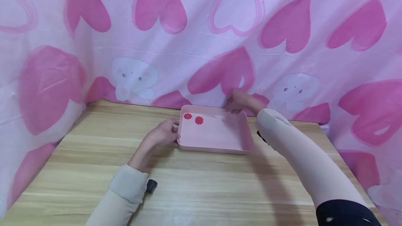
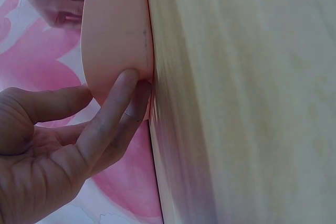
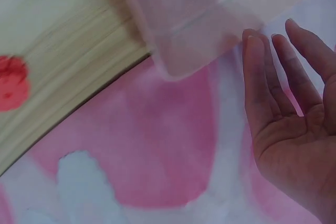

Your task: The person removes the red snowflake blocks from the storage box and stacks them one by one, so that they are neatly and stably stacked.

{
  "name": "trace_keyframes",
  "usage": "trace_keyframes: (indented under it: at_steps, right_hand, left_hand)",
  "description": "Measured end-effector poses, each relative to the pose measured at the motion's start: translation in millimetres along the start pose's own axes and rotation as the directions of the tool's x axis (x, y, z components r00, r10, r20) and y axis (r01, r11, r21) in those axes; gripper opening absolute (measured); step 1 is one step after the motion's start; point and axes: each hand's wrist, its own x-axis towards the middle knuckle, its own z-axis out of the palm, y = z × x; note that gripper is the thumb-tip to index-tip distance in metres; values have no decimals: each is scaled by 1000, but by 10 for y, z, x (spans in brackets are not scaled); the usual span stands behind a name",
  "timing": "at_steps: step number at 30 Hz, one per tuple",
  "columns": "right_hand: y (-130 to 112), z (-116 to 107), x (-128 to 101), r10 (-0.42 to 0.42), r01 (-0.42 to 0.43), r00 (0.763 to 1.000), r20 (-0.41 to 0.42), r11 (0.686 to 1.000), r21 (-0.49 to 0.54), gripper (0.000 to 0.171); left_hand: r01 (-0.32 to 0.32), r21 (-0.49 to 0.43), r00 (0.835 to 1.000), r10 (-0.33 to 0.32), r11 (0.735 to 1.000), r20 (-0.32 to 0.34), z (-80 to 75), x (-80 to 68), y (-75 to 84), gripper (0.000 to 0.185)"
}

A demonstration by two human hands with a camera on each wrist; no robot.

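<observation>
A shallow pink rectangular tray [image 1: 216, 137] lies on the wooden table near its back edge. Two red flower-shaped pieces, a left one [image 1: 187, 116] and a right one [image 1: 199, 120], show in its back left part. My left hand [image 1: 163, 132] holds the tray's left side. In the left wrist view, the thumb meets the rim and the fingertips [image 2: 127, 80] press the outer wall low down. Over the back right rim reaches my right hand [image 1: 237, 101]. Its fingers [image 3: 256, 72] are extended beside the tray wall in the right wrist view.
A red bumpy piece [image 3: 11, 83] lies on the wood beyond the tray's corner in the right wrist view. A pink and white cloth [image 1: 176, 62] with hearts hangs behind and along both sides of the table [image 1: 201, 191].
</observation>
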Motion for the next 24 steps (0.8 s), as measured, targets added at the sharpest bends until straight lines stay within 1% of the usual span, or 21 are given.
trace_keyframes:
  at_steps: [3, 6, 10, 16, 20, 22, 24]
  right_hand:
    - [-128, 90, 92, 9, -9, 1000, 20, 1000, -9, 26]
    - [-269, 190, 182, 20, -19, 999, 43, 1000, -24, 28]
    - [-443, 329, 301, 15, -9, 997, 73, 996, -85, 32]
    - [-661, 596, 413, -31, 41, 998, 58, 983, -178, 36]
    - [-722, 793, 478, -79, 85, 996, 33, 955, -284, 34]
    - [-742, 864, 493, -86, 82, 996, 1, 952, -295, 28]
    - [-758, 911, 500, -86, 75, 996, -28, 960, -269, 21]
  left_hand:
    - [0, -16, 1000, 0, 1000, 10, -2, 8, 7, 56]
    - [5, -22, 1000, -5, 1000, 6, -4, 22, 0, 56]
    - [7, -19, 1000, -7, 1000, 1, -7, 39, -15, 57]
    - [15, -17, 1000, -15, 1000, 1, -6, 48, -18, 56]
    - [17, -12, 1000, -17, 1000, 3, -9, 60, -22, 55]
    - [21, -18, 1000, -21, 1000, 4, -13, 65, -20, 55]
    - [22, -20, 1000, -22, 1000, 3, -19, 68, -20, 54]
